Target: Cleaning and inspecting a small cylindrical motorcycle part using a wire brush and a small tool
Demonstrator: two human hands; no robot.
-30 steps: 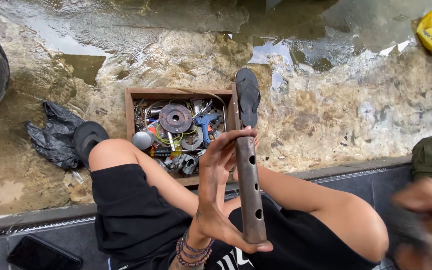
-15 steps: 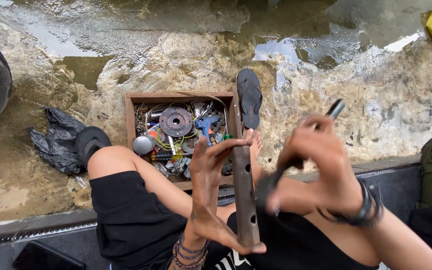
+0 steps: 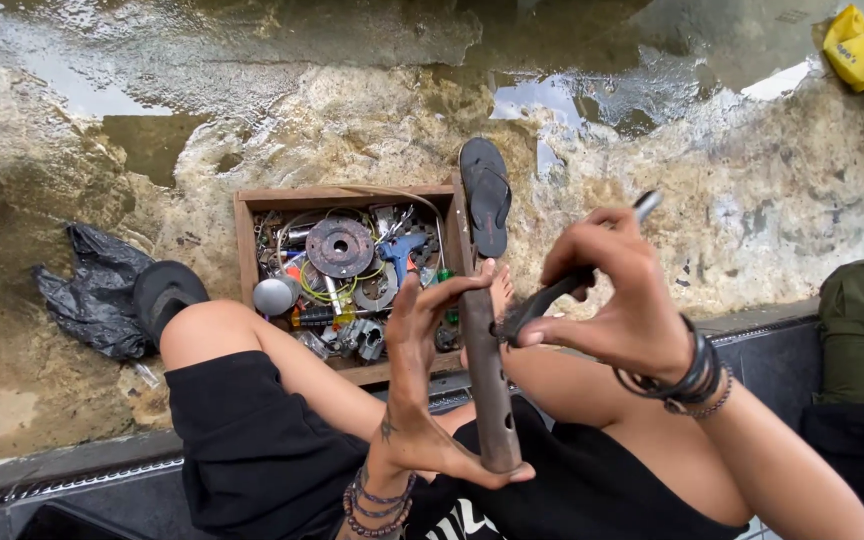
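My left hand (image 3: 420, 385) holds a brown wooden tube with holes (image 3: 487, 385) upright, thumb under its lower end and fingertips at its top. My right hand (image 3: 617, 295) grips a slim dark tool with a pale handle end (image 3: 562, 285), whose tip touches the side of the tube. Both hands are above my lap, with black shorts and bare knees below them.
A wooden box (image 3: 352, 195) full of metal parts, discs and wires sits on the wet muddy ground ahead. A black sandal (image 3: 486, 195) lies at its right edge. A black plastic bag (image 3: 92, 295) lies left, a yellow object (image 3: 860, 50) far right, an olive bag (image 3: 862, 330) right.
My right hand has come in from the right edge with the tool and brought its tip against the tube. The left hand has kept the tube upright.
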